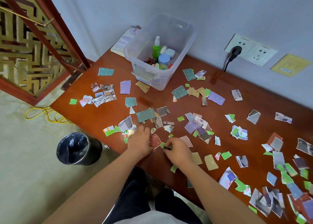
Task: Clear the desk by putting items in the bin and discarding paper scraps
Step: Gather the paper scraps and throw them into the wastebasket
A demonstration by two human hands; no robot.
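Note:
Torn paper scraps in green, purple, teal and tan lie all over the red-brown desk (118, 95). At the near edge my left hand (139, 143) holds a reddish-brown scrap (155, 140) between thumb and fingers. Just to its right my right hand (178, 151) pinches a small dark thin object (168, 148) beside a green scrap (163, 144). A clear plastic bin (184, 42) stands at the back of the desk, holding a green spray bottle (156, 50), a blue-lidded jar (164, 60) and other small items. A black waste basket (77, 148) with a dark liner stands on the floor to the left.
A notebook (122, 41) leans against the wall behind the bin. A black plug (234, 52) sits in a wall socket, its cord dropping to the desk. A yellow cable (45, 113) lies coiled on the carpet. A wooden lattice screen (28, 42) stands at the left.

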